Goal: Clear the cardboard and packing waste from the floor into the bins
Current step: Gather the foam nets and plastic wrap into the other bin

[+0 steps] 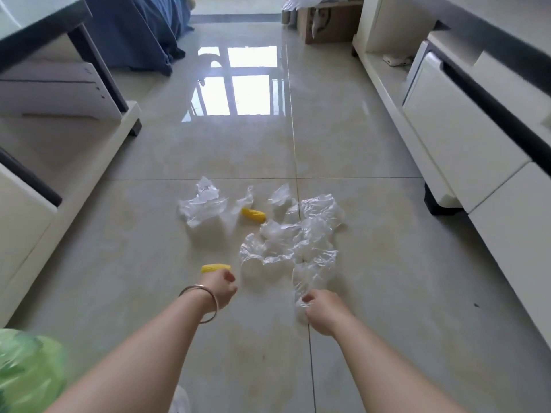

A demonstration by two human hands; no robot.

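Crumpled clear plastic wrap lies on the tiled floor: one big heap [293, 242] in the middle and a smaller piece [201, 204] to its left. My right hand [323, 308] pinches the near tail of the big heap. My left hand [222, 286], with a metal bangle on the wrist, is curled just in front of a yellow corn cob [215, 267]; whether it touches the cob I cannot tell. A second corn cob [253, 215] lies between the two plastic pieces.
A bin lined with a green bag [28, 371] stands at the bottom left. A white low table [59, 162] runs along the left, a white TV cabinet [465, 150] along the right. A cardboard box [325, 22] stands at the far end.
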